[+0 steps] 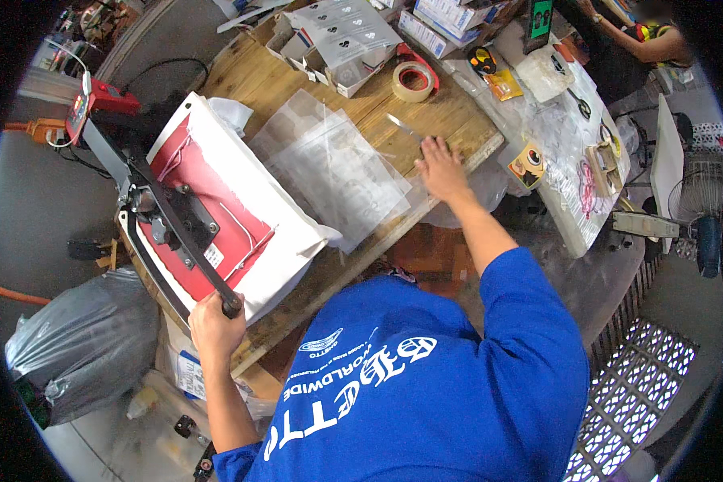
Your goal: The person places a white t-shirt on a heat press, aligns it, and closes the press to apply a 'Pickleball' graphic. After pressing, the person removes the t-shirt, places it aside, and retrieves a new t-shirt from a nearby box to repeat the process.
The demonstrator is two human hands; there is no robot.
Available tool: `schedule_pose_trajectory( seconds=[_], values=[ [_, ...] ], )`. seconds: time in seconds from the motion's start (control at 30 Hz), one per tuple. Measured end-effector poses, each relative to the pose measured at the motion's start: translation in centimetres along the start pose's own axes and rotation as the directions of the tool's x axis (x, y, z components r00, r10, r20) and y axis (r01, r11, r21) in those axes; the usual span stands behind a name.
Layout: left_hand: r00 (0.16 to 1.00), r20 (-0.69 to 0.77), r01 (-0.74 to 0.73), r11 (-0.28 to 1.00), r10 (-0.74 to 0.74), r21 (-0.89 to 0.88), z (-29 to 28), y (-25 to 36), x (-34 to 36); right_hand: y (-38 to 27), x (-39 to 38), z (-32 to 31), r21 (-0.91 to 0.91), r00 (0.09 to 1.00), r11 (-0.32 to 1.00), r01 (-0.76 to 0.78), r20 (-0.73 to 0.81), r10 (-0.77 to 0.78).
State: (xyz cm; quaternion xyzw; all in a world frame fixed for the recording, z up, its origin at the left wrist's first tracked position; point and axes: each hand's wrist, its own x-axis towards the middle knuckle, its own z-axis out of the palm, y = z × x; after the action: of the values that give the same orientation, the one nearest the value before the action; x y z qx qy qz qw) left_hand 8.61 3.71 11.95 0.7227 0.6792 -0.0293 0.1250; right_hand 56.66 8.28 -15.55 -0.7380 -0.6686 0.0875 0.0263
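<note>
My left hand [217,321] grips the end of the black lever [209,269] on a press machine with a red top plate [181,151] and white covering [289,265]. My right hand [440,167] rests on the wooden table [241,72], fingers slightly apart, with nothing visible in it. A thin silvery strip [400,123] lies just beyond its fingertips. Several clear plastic sheets [329,169] lie layered between the press and my right hand.
Behind are an open box with printed sheets [345,36], a tape roll in a red dispenser [412,79] and stacked boxes [438,20]. A cluttered second table [570,233] stands right, with another person [651,44] beyond it. A grey plastic bag [76,345] sits lower left.
</note>
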Motion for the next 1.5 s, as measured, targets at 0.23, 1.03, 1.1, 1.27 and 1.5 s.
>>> schedule_pose_trajectory(
  seconds=[0.23,1.03,1.1,1.27,1.5],
  values=[
    [1.000,-0.005,0.004,0.998,-0.004,-0.059,-0.1,-0.1,0.0,-0.7,4.6,-5.3,0.141,0.965,0.989,0.043,-0.262,-0.005],
    [0.869,-0.034,-0.495,0.867,0.493,-0.061,4.5,-7.4,0.2,-42.5,-4.3,-18.7,0.298,0.049,0.022,0.954,-0.082,-0.995],
    [0.857,-0.144,-0.512,0.850,0.495,-0.125,4.4,-7.4,0.3,-42.6,-4.4,-18.5,0.318,0.080,0.059,0.946,-0.053,-0.995],
    [0.902,-0.137,-0.430,0.813,0.410,-0.392,1.9,-7.5,0.7,-43.1,-4.4,-18.4,0.273,0.007,-0.034,0.962,-0.148,-0.989],
    [0.826,-0.018,-0.533,0.771,0.563,-0.348,1.9,-5.6,1.9,-42.2,-4.4,-18.0,0.177,0.062,0.050,0.983,-0.063,-0.996]
  ],
)
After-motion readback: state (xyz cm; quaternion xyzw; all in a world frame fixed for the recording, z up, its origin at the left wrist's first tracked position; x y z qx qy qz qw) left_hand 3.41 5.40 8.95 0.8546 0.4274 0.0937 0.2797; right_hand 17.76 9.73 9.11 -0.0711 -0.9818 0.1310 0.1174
